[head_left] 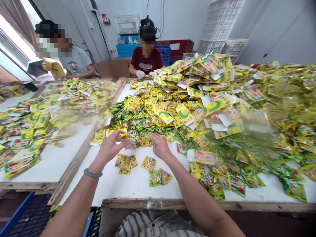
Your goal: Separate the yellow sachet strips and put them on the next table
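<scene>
My left hand (110,145) is curled round a flat card or packet (127,141) at the near edge of a big heap of small yellow and green sachets (187,108). A green bead bracelet (92,173) sits on that wrist. My right hand (160,144) reaches into the same edge of the heap, fingers bent down among green sachets; what they touch is hidden. Several loose sachets (149,163) lie on the white table (133,186) just below both hands.
A second white table (53,164) on the left carries more sachets. Two people sit at the far end; one in a maroon shirt (147,62) wears white gloves, the other in grey (75,62) holds a yellow packet. Blue crates (27,217) stand below; white crates (222,29) are stacked behind.
</scene>
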Available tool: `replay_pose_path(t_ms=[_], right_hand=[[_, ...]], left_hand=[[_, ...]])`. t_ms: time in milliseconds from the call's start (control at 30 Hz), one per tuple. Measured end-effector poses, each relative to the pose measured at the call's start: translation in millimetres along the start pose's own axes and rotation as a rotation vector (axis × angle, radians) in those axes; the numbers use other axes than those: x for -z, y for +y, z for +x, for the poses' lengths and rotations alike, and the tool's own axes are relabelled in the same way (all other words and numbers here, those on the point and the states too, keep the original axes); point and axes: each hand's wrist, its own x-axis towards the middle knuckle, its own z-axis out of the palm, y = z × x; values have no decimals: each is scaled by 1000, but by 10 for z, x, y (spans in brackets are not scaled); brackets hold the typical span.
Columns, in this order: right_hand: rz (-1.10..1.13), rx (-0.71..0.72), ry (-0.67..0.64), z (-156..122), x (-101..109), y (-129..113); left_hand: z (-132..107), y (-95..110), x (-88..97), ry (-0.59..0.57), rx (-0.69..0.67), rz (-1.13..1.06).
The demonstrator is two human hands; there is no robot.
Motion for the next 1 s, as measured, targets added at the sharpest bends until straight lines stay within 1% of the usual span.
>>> replay_pose_path(t_ms=[67, 133, 233, 267, 333, 433, 500, 567, 633, 700, 767, 867, 933, 1000], right_hand=[[-43, 45, -105, 29, -36, 17], [-75, 57, -175, 18, -39, 22], [-126, 39, -192, -35, 7, 20], [-145, 34, -185, -54, 25, 18], [-179, 35, -159, -84, 47, 14], [-193, 58, -155, -100, 46, 3], [-184, 52, -184, -93, 37, -3], [-143, 6, -188, -83, 34, 3], [-33, -59, -134, -78, 40, 29], [137, -157, -55, -76, 57, 74], [351, -280, 8, -72, 88, 125], [746, -455, 30, -58, 163, 180], [935, -511, 44, -54, 215, 191], [1000, -487, 64, -62, 248, 182]], left_hand=[[33, 18, -2, -86, 71, -118], [59, 31, -77, -156, 138, -269], [90, 79, -286, -237, 222, -566], [95, 100, -366, -232, 242, -650], [85, 135, -525, -163, 281, -715], [-7, 134, -736, -31, 304, -636], [-116, 102, -847, -1, 289, -616], [-232, 68, -930, -2, 295, -652], [-324, 52, -981, -28, 327, -712], [-383, 60, -1002, -75, 359, -779], [-419, 89, -999, -125, 395, -821], [-464, 146, -974, -212, 429, -867], [-493, 178, -949, -261, 416, -902], [-515, 197, -912, -278, 383, -915]])
